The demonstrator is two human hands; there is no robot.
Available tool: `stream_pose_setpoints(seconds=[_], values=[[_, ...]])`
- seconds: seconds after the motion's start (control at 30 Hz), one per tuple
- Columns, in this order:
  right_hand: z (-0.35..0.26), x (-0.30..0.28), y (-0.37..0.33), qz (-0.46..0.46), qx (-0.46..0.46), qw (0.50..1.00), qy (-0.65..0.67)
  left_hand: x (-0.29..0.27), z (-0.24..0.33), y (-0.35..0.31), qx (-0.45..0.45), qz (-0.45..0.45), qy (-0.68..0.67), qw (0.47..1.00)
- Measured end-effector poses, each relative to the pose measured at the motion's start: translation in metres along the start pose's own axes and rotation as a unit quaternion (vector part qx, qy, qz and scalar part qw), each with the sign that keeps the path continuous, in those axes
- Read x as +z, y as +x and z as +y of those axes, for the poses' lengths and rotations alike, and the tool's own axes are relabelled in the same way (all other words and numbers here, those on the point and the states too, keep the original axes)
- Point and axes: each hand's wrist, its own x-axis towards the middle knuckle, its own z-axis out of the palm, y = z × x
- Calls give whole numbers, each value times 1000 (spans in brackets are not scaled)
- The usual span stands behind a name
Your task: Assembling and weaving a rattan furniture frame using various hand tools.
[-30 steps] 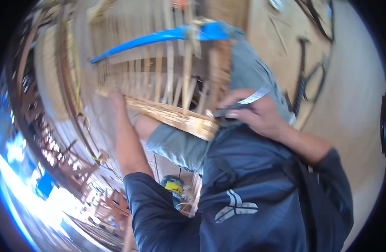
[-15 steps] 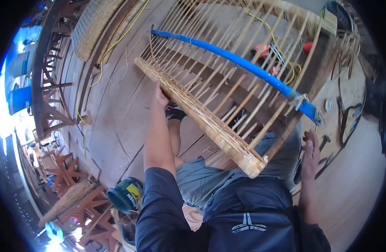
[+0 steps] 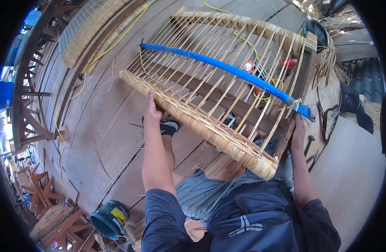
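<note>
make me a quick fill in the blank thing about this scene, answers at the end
The curved strip across the rods of the woven frame is coloured ____.
The grip with its thumb up against the near rail is the person's ____ one.
The long, bright cord on the planks at picture left is coloured ____.

Missing words: blue; left; yellow

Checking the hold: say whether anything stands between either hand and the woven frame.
Nothing visible does: the left hand holds the woven frame by its near edge; the right hand is at its right side, by the blue strip, contact unclear.
</note>
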Motion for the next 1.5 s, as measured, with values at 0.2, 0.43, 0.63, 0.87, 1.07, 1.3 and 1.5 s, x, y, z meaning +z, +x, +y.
stream_pose_setpoints(seconds=[0.2,0.43,0.63,0.87,1.07,1.3,1.5], values=[[-15,9,-3,-34,40,997,50,-22,20,-75,54,-22,12,998],[-28,60,-12,-88,-77,993,6,-93,14,-200,109,70,-44,991],[-19,147,65,-222,-97,966,-93,-112,0,-243,143,236,-98,956],[74,268,206,-382,114,917,-4,-96,-17,-256,127,232,-173,949],[19,238,211,-381,-77,876,-285,-79,-50,-250,158,291,-149,932],[-15,183,67,-206,-369,772,-475,-47,-78,-243,203,305,-180,913],[11,159,113,-146,-381,762,-502,20,-131,-272,210,243,-196,927]])
